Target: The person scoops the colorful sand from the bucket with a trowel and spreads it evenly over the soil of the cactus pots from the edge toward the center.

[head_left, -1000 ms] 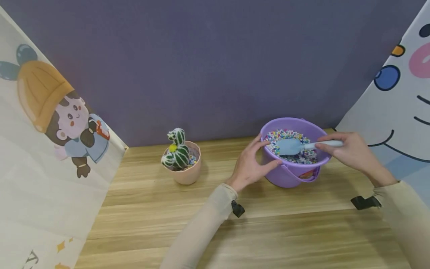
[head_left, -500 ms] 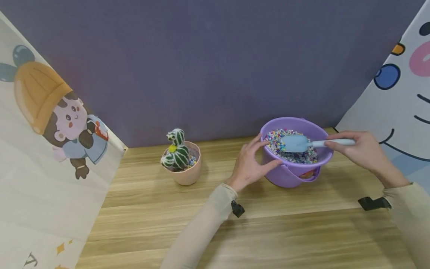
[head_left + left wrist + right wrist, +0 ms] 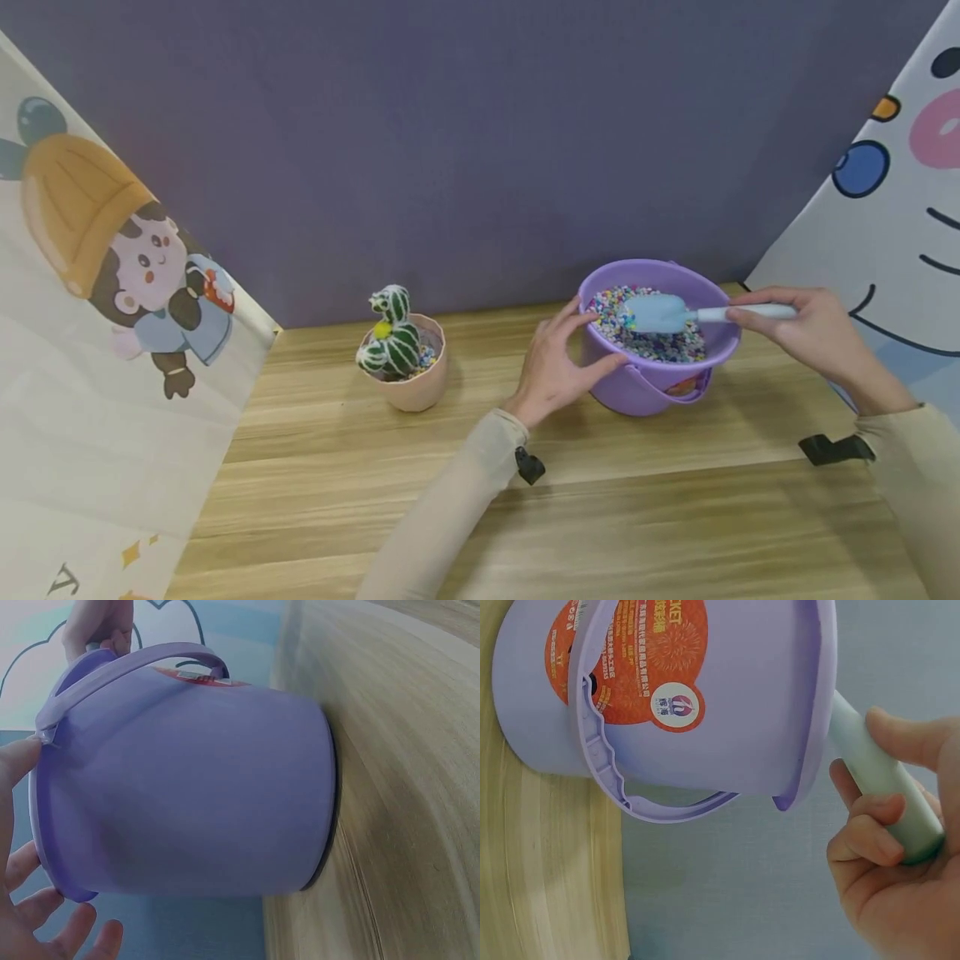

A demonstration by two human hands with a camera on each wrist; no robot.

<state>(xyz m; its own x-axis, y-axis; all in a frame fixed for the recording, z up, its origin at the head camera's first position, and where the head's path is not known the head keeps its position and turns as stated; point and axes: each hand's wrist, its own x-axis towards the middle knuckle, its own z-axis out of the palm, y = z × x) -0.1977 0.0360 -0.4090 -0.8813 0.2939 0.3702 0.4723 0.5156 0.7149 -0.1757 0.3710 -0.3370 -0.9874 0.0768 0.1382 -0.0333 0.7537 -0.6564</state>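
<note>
A purple bucket (image 3: 637, 392) stands upright on the wooden table, filled partway with small multicoloured beads (image 3: 622, 300). My left hand (image 3: 551, 371) holds its rim from the left, thumb at the front edge and fingertips over the left side; the left wrist view shows the same hold. A pale blue hand shovel (image 3: 656, 314) lies over the beads, its blade inside the rim and its handle sticking out to the right. My right hand (image 3: 802, 333) grips that handle (image 3: 889, 776), with the thumb along it and fingers curled beneath in the right wrist view.
Left of the bucket stands a peach flowerpot (image 3: 420, 387) with a knitted cactus (image 3: 397, 342) and coloured beads in it. A dark blue-grey panel (image 3: 465, 167) closes off the back. Cartoon-printed panels (image 3: 157, 267) flank both sides. The bucket's handle (image 3: 142, 664) hangs down at its front.
My right hand has drawn the shovel to the right, mostly in the first half second; the blade now sits further from the bucket's left rim. My left hand stays at the rim.
</note>
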